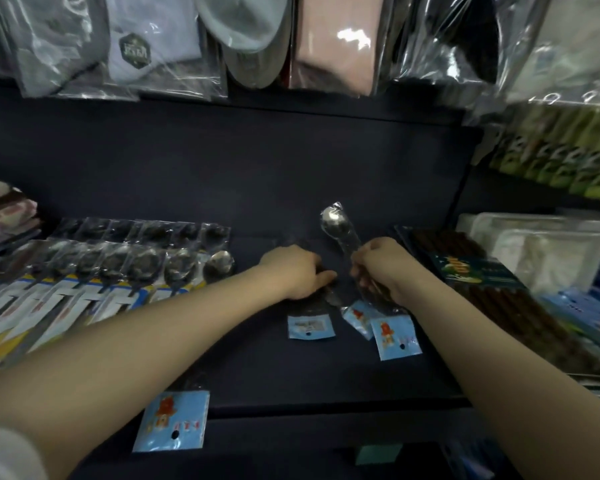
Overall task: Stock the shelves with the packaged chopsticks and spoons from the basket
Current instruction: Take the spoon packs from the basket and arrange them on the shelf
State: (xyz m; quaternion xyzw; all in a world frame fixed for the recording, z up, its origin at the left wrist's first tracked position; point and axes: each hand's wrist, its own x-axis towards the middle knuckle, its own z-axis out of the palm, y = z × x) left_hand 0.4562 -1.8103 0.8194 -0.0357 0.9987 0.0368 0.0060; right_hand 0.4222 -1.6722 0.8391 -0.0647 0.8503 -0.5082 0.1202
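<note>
A row of packed spoons [125,268] lies on the left of the dark shelf [243,188]. Next, the left hand [297,271] presses down on a spoon pack [310,325], fingers bent over it. The right hand [378,268] grips another packed spoon [336,223], bowl up. Brown chopsticks [492,292] lie on the right.

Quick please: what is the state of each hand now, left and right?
Left hand: fingers curled on a packaged spoon lying on the shelf.
Right hand: closed around wrapped spoons, bowl end raised off the shelf.
</note>
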